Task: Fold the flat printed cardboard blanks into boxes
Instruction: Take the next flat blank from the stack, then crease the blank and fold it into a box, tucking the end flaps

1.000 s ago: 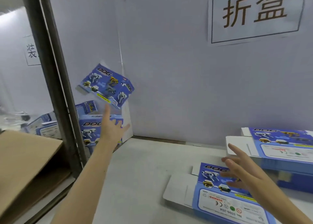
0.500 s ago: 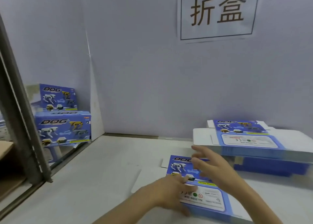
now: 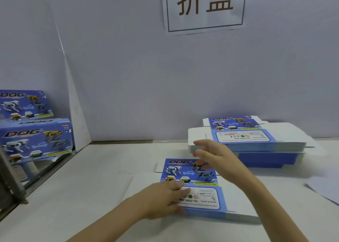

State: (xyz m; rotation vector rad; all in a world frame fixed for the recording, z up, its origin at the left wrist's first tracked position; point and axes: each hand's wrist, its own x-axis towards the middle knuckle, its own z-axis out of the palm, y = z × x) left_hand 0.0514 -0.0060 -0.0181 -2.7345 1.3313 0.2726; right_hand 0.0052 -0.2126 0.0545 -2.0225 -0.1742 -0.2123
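Far to your left, two finished boxes [image 3: 36, 142] sit stacked just beyond the worktop [image 3: 91, 177] edge, well apart from your hands and at little risk for now. Your left hand [image 3: 165, 197] lies on the near left part of the blank [image 3: 190, 177], its fingers [image 3: 178, 184] laid out straight and pressing rather than gripping. The blank lies flat and print-up in the middle of the worktop. If you only press there, it may skate away when you try to lift it. The near edge is blurred, and I cannot tell whether one sheet or several lie under your palm, so you may peel up two at once. Your right hand [image 3: 216, 157] hovers over the blank's far right with its fingers [image 3: 200, 142] spread loosely and holding nothing. If it pulls a panel off its score line, the card will likely crease across the print. The stack [image 3: 256, 137] is just beyond that hand, and a careless sweep could fan its top sheets.
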